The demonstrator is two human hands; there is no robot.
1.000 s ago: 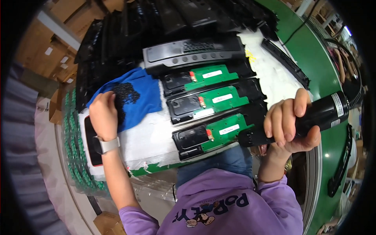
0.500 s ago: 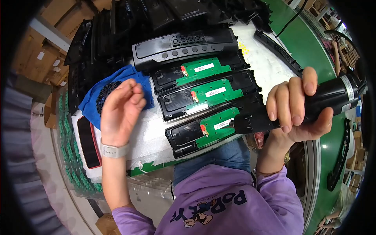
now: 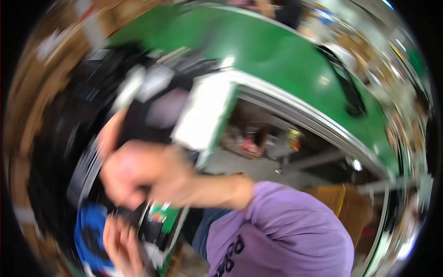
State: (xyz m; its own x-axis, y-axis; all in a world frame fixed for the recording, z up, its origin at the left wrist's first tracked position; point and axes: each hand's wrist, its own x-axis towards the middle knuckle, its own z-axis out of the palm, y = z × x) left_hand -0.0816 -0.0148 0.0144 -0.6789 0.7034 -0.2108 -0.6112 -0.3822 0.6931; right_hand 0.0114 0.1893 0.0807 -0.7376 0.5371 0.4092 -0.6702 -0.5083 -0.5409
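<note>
Although the whole view is smeared by motion blur, the main items can still be placed relative to the green circuit board [image 3: 162,217] low in the picture.

1. Purple sleeve [image 3: 286,231]: to the right of the circuit board, at the near edge of the view, running up to the wrist.
2. Left hand [image 3: 121,242]: just left of the circuit board and slightly below it. The fingers are loosely curled; whether they hold anything cannot be determined.
3. Blue cloth [image 3: 90,235]: directly left of the left hand, on the far side from the circuit board, touching or overlapping the hand.
4. Right hand [image 3: 140,173]: immediately above the circuit board. The fingers are closed into a fist-like shape; the blur hides what, if anything, they grip.
5. Black housing [image 3: 146,226]: the dark part that carries the circuit board, lying under the right hand.
6. White sheet [image 3: 203,117]: above and slightly right of the circuit board, beyond the right hand, on the edge of the bench [image 3: 240,99].
7. Black parts [image 3: 83,101]: above and left of the circuit board, in a dark mass beyond the right hand; single pieces cannot be distinguished.
8. Green conveyor surface [image 3: 277,60]: far above and right of the circuit board, curving across the top of the view, with a long black strip [image 3: 348,92] lying on it.
</note>
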